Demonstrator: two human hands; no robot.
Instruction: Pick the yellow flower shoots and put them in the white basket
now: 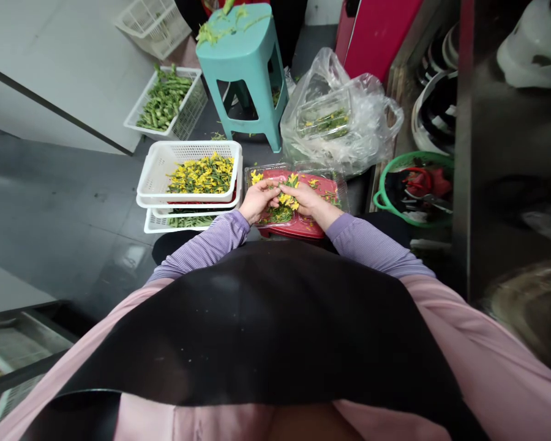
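Note:
My right hand is closed around a small bunch of yellow flowers with green stems. Fingertips of my left hand are pinched together and meet my right fingers at the bunch; what lies between them is too small to make out. Both hands are above clear plastic boxes that rest on a red stool. Loose yellow flowers and green stems lie in and around these boxes. Left of my hands, a stack of white baskets has many yellow flowers in the top one.
A turquoise stool with green scraps stands ahead. Behind the stack is a white basket of green stalks. A plastic bag holds a clear box of greens. At right, a green basin contains scissors, beside a metal shelf.

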